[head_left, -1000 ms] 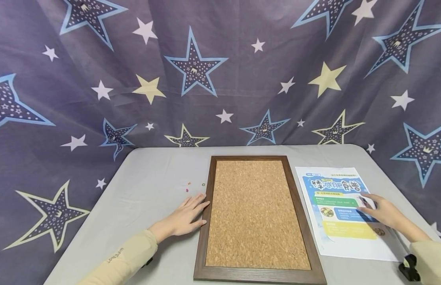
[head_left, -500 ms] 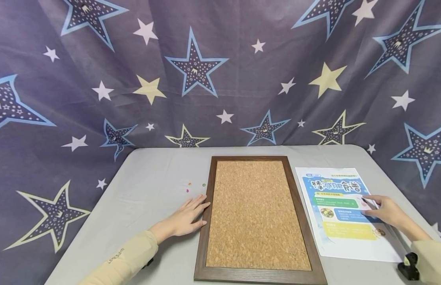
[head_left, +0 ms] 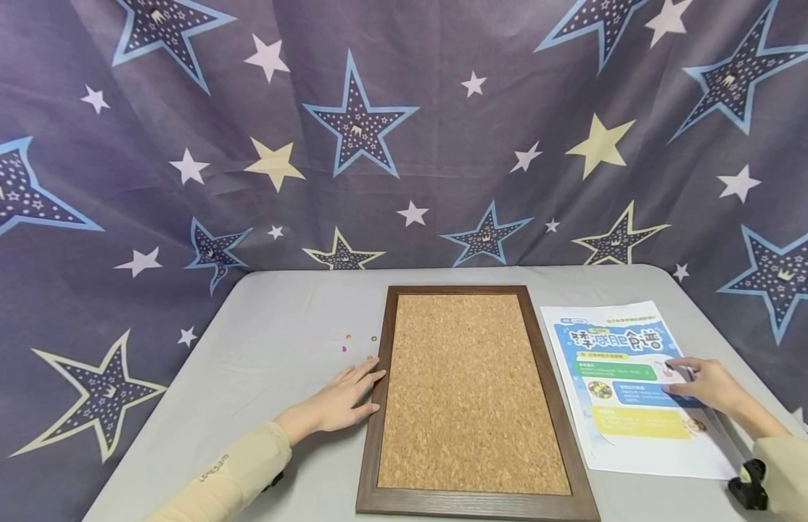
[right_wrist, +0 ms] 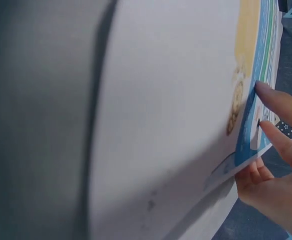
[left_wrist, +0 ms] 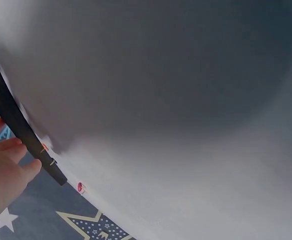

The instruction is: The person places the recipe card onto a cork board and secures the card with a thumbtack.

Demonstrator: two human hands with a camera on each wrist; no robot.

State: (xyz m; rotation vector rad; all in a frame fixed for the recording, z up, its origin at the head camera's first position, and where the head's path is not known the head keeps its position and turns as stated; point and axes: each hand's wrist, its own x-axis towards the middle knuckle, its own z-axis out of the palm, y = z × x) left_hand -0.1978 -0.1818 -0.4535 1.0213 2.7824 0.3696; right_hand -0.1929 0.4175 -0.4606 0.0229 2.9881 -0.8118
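Observation:
A cork board (head_left: 471,391) in a brown wooden frame lies in the middle of the table. My left hand (head_left: 339,397) rests at its left edge, fingers spread, with fingertips touching the frame; the left wrist view shows the fingers along the frame's dark side (left_wrist: 16,120). To the right of the board lies a printed poster sheet (head_left: 629,453) with blue, green and yellow blocks. My right hand (head_left: 711,388) grips the sheet's right edge. In the right wrist view, thumb and index finger press on the print while other fingers (right_wrist: 256,172) tuck at the sheet's edge.
Beyond my left hand, small coloured items lie on the grey table (head_left: 280,319): an orange one (head_left: 348,336), a green ring (head_left: 374,338) and a pink one (head_left: 344,349). A star-patterned curtain (head_left: 404,145) hangs behind the table and along both sides.
The sheet's top right corner has risen slightly. My right thumb and index finger have shifted a little to the right on the print. My left hand and the board stay put.

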